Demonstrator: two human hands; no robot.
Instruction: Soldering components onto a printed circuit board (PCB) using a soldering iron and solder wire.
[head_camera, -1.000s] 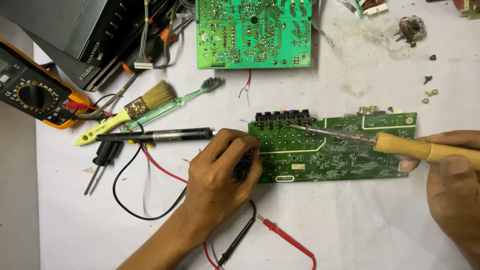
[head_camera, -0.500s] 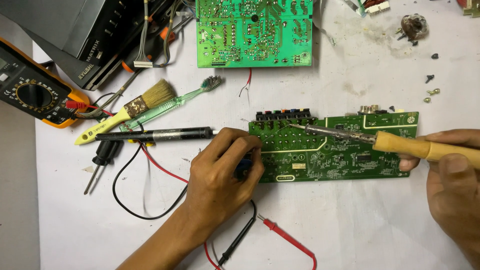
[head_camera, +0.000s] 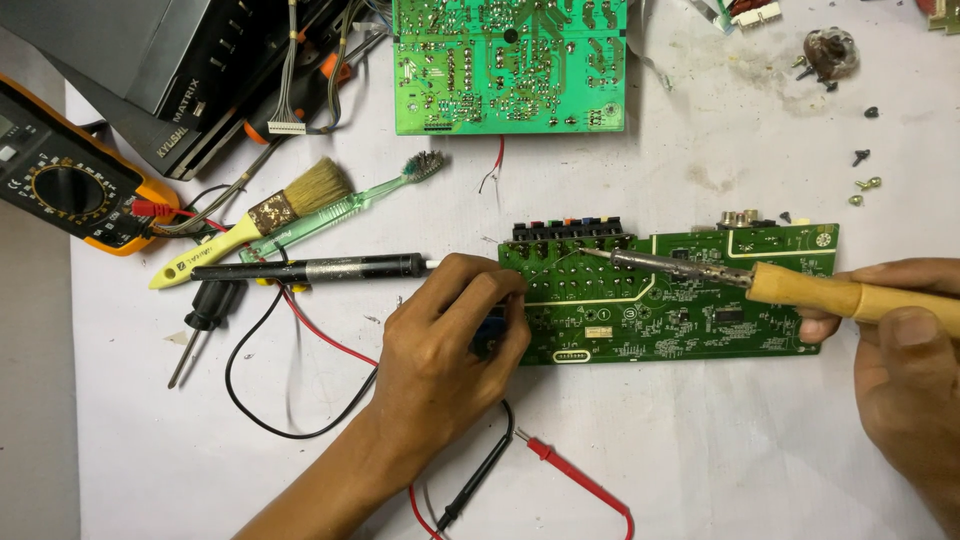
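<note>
A long green circuit board (head_camera: 700, 300) lies on the white table cover, solder side up. My left hand (head_camera: 440, 350) rests on its left end, fingers pinched around a thin solder wire (head_camera: 548, 268) that reaches toward the iron's tip. My right hand (head_camera: 905, 350) grips the wooden handle of a soldering iron (head_camera: 760, 283). Its metal tip touches the board near the row of coloured connectors (head_camera: 566, 228) at the board's top left.
A second green circuit board (head_camera: 510, 65) lies at the top centre. On the left are a yellow multimeter (head_camera: 70, 195), a paintbrush (head_camera: 265, 218), a green toothbrush (head_camera: 350, 200), a black desoldering pump (head_camera: 315, 268), a screwdriver (head_camera: 200, 320), probe leads (head_camera: 560, 475) and a black chassis (head_camera: 190, 70). Small screws (head_camera: 862, 185) lie top right.
The iron's tip has shifted slightly along the upper left of the board. Both hands stay in place.
</note>
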